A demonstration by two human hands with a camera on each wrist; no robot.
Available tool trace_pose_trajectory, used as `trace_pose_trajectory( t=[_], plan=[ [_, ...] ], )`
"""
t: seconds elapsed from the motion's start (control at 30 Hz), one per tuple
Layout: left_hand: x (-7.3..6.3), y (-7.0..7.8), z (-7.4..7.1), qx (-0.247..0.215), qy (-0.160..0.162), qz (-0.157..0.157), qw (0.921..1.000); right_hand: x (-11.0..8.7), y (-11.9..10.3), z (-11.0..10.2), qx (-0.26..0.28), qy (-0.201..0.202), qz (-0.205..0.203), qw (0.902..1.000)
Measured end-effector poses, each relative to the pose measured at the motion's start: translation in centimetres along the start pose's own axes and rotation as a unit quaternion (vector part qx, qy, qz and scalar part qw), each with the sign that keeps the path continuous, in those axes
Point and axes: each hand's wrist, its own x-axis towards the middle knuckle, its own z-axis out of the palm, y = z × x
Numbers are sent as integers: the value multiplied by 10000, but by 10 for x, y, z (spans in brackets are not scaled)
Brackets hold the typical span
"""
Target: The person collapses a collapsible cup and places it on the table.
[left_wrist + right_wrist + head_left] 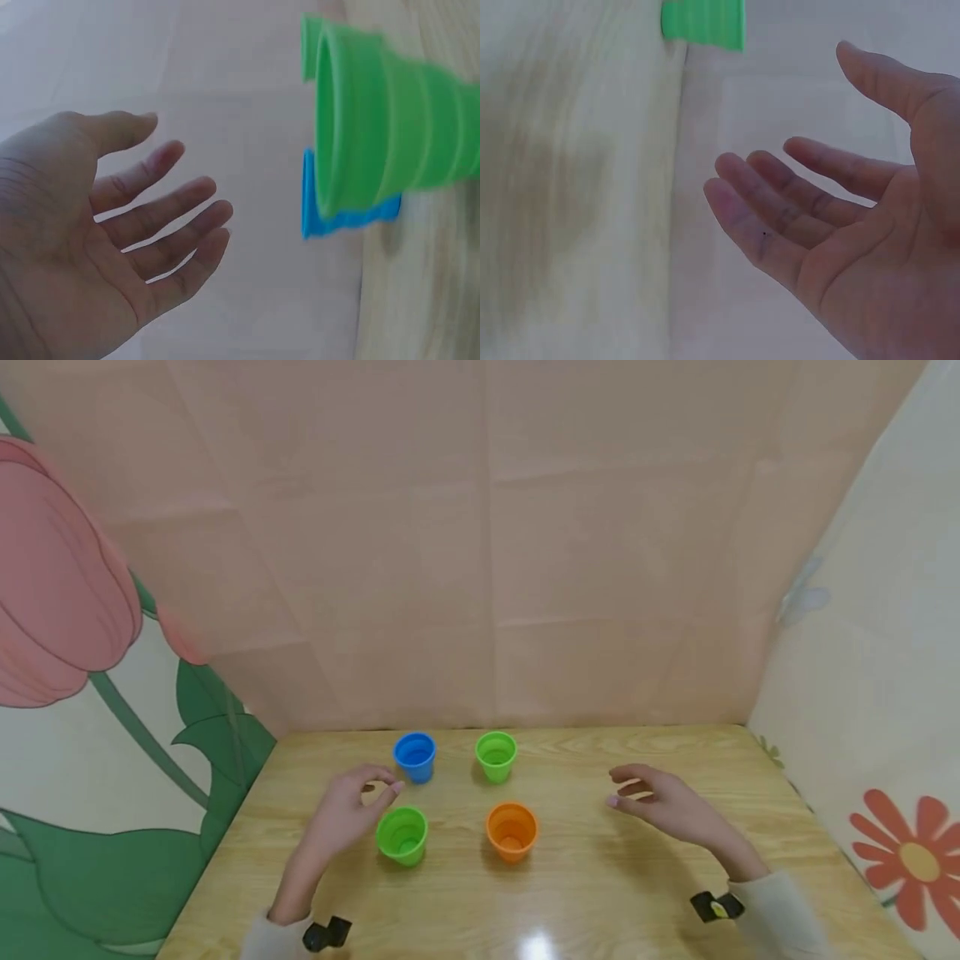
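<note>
Two green cups, a blue cup [416, 757] and an orange cup [512, 832] stand upright on the wooden table. My left hand [348, 810] hovers beside the near green cup [402, 837], to its left, holding nothing. In the left wrist view that hand [142, 225] has its fingers loosely spread, apart from the ribbed near green cup [397, 120]. The blue cup [352, 217] shows partly behind it. My right hand [667, 802] is held above the table, right of the orange cup, fingers relaxed and holding nothing. The far green cup [497, 757] stands right of the blue one.
The wooden table [600, 910] ends at a pinkish cloth backdrop [487, 568]. A tulip-printed panel [67, 577] bounds the left side, and a pale panel with a red flower [918, 860] the right. Small black devices are strapped at both wrists.
</note>
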Motion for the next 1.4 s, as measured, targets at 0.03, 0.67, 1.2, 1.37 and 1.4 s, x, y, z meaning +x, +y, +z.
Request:
trace_pose_trajectory(
  t=[0.03,0.67,1.2,1.37,1.4],
  plan=[
    [-1,1,4,-127,-25,32,9999,0,0,5,115,-27,13,9999],
    [-15,39,66,-1765,-867,96,9804,20,-21,64,1305,-384,-491,9895],
    [-22,47,130,-1752,-784,-261,9810,22,-26,103,1721,-443,-564,9825],
    [-21,43,141,-2065,-781,-431,9744,24,-29,112,1910,-483,-530,9790],
    [-21,42,143,-2132,-801,-467,9726,24,-29,113,1940,-494,-541,9783]
  ],
)
